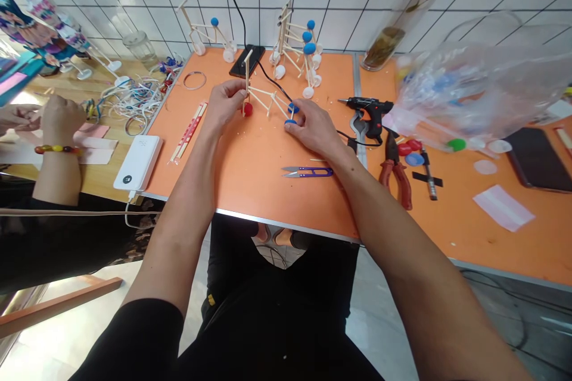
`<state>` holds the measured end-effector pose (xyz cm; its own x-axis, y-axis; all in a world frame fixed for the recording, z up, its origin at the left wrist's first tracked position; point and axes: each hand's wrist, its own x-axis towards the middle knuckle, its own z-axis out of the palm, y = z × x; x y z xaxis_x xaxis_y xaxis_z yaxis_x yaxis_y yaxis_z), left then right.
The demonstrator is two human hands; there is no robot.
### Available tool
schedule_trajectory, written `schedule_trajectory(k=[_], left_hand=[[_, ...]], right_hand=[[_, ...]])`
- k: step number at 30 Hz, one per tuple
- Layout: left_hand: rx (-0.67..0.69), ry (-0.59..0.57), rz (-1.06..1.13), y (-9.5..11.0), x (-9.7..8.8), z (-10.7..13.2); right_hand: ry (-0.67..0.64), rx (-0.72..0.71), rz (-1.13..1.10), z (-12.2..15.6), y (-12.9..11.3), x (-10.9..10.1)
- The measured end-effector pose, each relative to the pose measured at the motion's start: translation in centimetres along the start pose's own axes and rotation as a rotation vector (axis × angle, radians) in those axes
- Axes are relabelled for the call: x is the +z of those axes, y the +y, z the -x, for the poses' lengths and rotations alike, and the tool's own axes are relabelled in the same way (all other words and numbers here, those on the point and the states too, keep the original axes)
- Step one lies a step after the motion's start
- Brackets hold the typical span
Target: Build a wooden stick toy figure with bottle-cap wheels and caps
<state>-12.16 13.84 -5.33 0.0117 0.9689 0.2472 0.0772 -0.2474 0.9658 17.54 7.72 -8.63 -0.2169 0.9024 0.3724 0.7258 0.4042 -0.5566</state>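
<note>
A small frame of wooden sticks [263, 93] with bottle caps at its ends stands on the orange table between my hands. My left hand [227, 104] pinches its upright stick, just above a red bottle cap [247, 109]. At the other end, the thumb and fingers of my right hand [313, 126] close on the blue bottle caps [290, 122]. Purple thread snips [308, 172] lie in front of my right hand, blades pointing left. To the left of my left hand rests a packet of wrapped chopsticks [189, 132].
Similar stick frames [288, 41] stand along the tiled wall, near a black phone [247, 61]. At right are a glue gun [370, 113], red-handled pliers [393, 169] and a clear plastic bag [487, 89]. A white power bank [138, 162] sits left, beside another person's hands [62, 116].
</note>
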Motion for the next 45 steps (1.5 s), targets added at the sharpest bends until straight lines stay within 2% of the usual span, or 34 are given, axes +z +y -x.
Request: schedule_trajectory(k=[14,19,30,39,45], left_hand=[[-0.028,-0.015,-0.043,-0.5,-0.2,-0.2],[0.000,-0.025,-0.011,-0.9,-0.4,-0.2],[-0.017,-0.004,0.004,-0.6,0.0,-0.2],[-0.033,0.079,-0.035,0.0,-1.3,-0.4],[-0.021,-0.001,-0.020,0.0,-0.7,-0.2]], right_hand=[[0.017,0.014,-0.015,-0.1,0.2,0.5],[0.025,0.009,-0.022,-0.1,0.3,0.5],[0.038,-0.007,-0.016,-0.1,0.5,0.8],[0.031,-0.015,-0.020,0.1,0.3,0.5],[0.031,0.006,-0.028,0.1,0.2,0.5]])
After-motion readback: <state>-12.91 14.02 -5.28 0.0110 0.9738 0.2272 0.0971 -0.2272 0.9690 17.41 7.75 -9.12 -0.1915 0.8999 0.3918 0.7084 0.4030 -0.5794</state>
